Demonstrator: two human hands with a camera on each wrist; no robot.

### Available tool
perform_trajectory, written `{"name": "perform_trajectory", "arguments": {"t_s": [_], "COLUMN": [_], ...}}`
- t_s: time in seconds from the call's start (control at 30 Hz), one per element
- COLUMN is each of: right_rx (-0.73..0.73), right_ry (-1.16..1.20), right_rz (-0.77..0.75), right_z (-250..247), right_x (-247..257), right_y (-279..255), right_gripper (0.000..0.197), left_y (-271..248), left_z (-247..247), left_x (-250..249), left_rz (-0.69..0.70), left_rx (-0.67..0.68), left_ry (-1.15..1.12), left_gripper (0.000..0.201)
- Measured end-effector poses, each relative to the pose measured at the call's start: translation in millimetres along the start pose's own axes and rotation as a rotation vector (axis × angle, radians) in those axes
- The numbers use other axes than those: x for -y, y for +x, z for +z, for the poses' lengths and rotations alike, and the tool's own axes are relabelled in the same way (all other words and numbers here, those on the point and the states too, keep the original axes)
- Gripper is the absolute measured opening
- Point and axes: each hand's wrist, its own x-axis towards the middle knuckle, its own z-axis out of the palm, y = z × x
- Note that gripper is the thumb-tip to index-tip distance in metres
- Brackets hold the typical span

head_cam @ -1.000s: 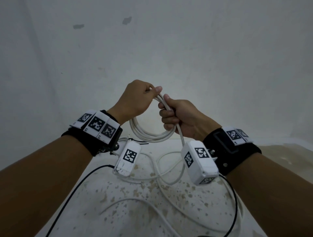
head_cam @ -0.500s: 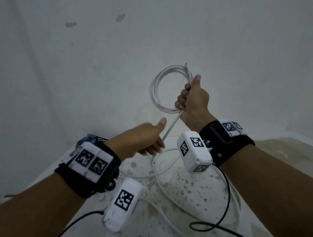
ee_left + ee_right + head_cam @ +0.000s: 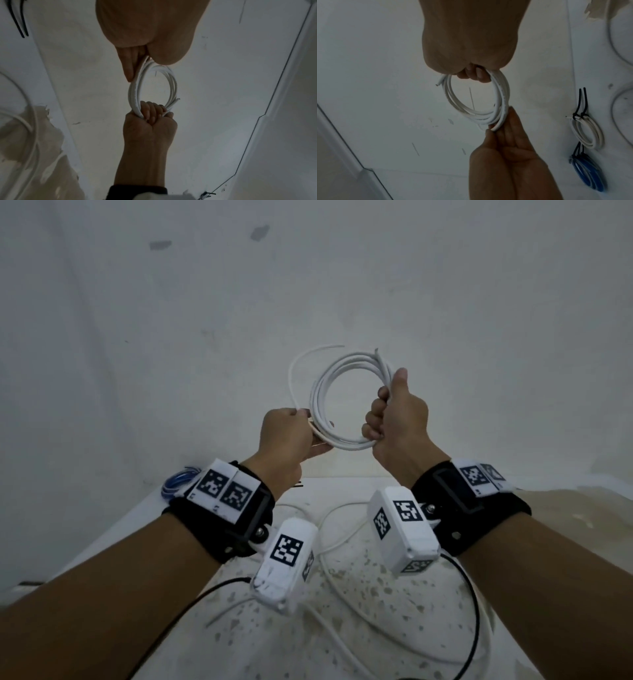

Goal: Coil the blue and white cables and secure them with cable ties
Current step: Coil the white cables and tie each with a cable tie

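A white cable coil [image 3: 346, 397] of several loops is held up in front of the wall. My right hand [image 3: 383, 416] grips its right side in a fist, thumb up; the right wrist view shows those fingers [image 3: 476, 75] curled through the loops. My left hand [image 3: 310, 428] pinches the coil's lower left between thumb and fingers [image 3: 510, 129]. A thin white strand [image 3: 301, 361] arcs up from the left hand over the coil. One cut cable end [image 3: 439, 82] pokes out beside the right hand. A blue coil [image 3: 589, 174] bound with black ties lies on the table.
Another pale coil [image 3: 587, 132] with black ties lies beside the blue one. Loose white cable [image 3: 342, 529] curls over the speckled table [image 3: 370, 604] below my wrists. Black cable ties [image 3: 18, 20] lie at the table's far edge. A white wall stands close behind.
My left hand rose from low over the table to the coil and now pinches it. The straight stretch of cable between the hands is gone. The right hand lowered the coil slightly.
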Motion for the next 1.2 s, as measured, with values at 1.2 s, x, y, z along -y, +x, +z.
{"name": "perform_trajectory", "arguments": {"t_s": [1.2], "right_rx": [0.298], "right_ry": [-0.285], "right_rz": [0.109], "right_z": [4.4], "right_x": [-18.5], "right_y": [-10.5], "right_gripper": [0.043], "left_y": [26.9], "left_z": [-41.8], "left_x": [-34.0], "left_rz": [0.551], "left_rx": [0.335], "left_ry": [0.638], "left_gripper": [0.022]}}
